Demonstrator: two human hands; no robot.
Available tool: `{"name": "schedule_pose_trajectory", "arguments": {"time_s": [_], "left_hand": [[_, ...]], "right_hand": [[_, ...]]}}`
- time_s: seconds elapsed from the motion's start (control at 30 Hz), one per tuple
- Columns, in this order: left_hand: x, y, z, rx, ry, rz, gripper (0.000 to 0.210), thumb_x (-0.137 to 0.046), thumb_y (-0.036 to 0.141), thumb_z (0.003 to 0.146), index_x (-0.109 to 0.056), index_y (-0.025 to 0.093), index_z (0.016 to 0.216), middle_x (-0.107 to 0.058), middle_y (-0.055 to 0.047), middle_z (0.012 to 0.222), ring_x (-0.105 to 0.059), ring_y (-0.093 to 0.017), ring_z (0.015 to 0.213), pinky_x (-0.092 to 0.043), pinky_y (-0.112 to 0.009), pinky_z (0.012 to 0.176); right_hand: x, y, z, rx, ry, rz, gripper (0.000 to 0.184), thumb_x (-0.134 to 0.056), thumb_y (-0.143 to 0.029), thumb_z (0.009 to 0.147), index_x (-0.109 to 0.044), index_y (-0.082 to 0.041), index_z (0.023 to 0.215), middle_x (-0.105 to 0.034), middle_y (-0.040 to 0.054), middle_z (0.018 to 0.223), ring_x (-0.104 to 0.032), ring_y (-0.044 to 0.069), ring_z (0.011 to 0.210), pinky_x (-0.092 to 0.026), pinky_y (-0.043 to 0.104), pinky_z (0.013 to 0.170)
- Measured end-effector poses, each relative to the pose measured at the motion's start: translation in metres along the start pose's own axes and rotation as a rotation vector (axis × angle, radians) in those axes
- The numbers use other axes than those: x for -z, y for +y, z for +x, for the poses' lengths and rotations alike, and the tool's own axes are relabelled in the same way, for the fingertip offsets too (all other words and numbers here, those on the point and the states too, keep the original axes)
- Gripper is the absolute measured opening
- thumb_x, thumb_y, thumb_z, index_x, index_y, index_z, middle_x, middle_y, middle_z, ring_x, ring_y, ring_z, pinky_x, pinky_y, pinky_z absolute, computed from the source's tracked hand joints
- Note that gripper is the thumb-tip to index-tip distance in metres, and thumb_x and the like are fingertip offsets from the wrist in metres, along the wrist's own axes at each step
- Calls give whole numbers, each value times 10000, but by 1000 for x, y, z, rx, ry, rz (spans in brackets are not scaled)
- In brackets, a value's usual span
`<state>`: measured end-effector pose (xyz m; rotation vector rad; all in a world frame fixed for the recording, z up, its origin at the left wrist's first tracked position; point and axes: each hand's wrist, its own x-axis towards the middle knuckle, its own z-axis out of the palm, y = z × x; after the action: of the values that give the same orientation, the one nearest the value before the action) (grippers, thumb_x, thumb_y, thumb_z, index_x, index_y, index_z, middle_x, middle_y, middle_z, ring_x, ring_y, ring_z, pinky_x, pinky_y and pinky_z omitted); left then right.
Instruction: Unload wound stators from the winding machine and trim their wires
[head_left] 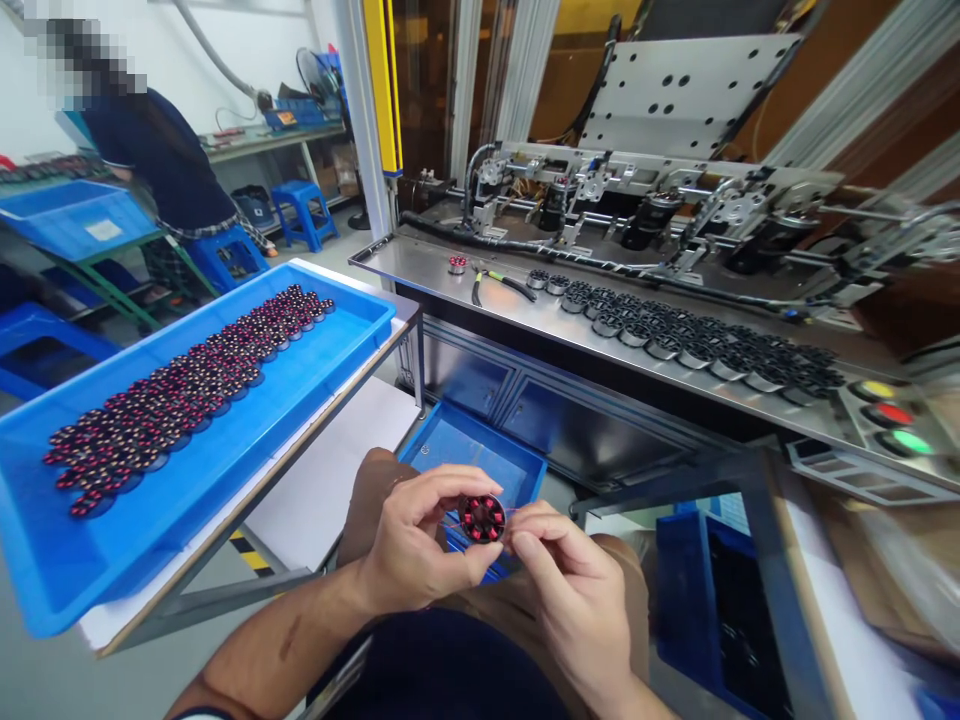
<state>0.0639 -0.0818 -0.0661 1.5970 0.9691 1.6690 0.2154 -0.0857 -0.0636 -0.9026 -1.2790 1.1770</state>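
Both hands meet low in the middle of the view, over my lap. My left hand (pixel 416 545) grips a small round wound stator (pixel 481 518), black with reddish copper coils, between thumb and fingers. My right hand (pixel 570 590) pinches at the stator's right edge, where thin wire ends stick out. A large blue tray (pixel 315 375) on the table at my left carries several rows of similar reddish-coiled stators (pixel 187 385).
A steel machine bench (pixel 420 265) ahead bears several black rings (pixel 697 340), one wound stator (pixel 457 264) and pliers (pixel 499 282). Coloured buttons (pixel 892 415) sit at its right. A small blue bin (pixel 457 440) lies on the floor. A person (pixel 161 165) stands far left.
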Motion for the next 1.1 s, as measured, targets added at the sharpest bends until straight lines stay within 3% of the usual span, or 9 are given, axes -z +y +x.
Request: {"name": "schedule_pose_trajectory", "arguments": {"time_s": [0.2, 0.37, 0.57, 0.73, 0.9, 1.1], "left_hand": [[0, 2, 1, -71, -41, 82, 401, -749, 88, 651, -675, 171, 1036, -748, -88, 952, -707, -200, 898, -598, -301, 806], [-2, 3, 1, -130, -54, 94, 425, -721, 74, 642, -663, 181, 1049, -753, -68, 932, -713, -204, 891, -598, -314, 807], [-4, 7, 4, 76, -57, -165, 397, -652, 26, 620, -654, 161, 993, -737, -81, 930, -707, -185, 829, -598, -264, 723], [-2, 11, 5, 121, -77, -286, 407, -638, 20, 598, -657, 165, 978, -731, -69, 928, -702, -175, 808, -591, -254, 712], [0, 13, 5, 56, -69, -151, 383, -650, 45, 604, -660, 162, 969, -742, -75, 891, -704, -184, 798, -599, -264, 712], [-3, 16, 7, -112, 13, 13, 431, -662, 41, 605, -662, 172, 1015, -749, -77, 897, -710, -197, 836, -592, -281, 760]], "right_hand": [[1, -7, 0, 27, 4, -78, 181, -674, -302, 869, -670, -187, 729, -621, 24, 673, -582, 148, 628, -491, 245, 565], [3, -13, 2, 147, 17, -156, 192, -638, -241, 898, -654, -193, 712, -613, 12, 630, -570, 137, 593, -472, 238, 543], [10, -18, 6, 278, -96, -234, 76, -620, -175, 895, -689, -205, 892, -675, 54, 757, -642, 182, 689, -529, 289, 588], [10, -23, 16, 420, -153, -294, 160, -632, -97, 855, -702, -210, 944, -687, 52, 768, -646, 186, 696, -542, 312, 598], [4, -24, 7, 428, -104, -339, 171, -618, -49, 837, -684, -207, 837, -662, 33, 694, -624, 166, 602, -525, 296, 536], [1, -23, -3, 459, -113, -314, 252, -603, -4, 813, -690, -226, 896, -683, 32, 718, -653, 177, 633, -540, 304, 554]]}}
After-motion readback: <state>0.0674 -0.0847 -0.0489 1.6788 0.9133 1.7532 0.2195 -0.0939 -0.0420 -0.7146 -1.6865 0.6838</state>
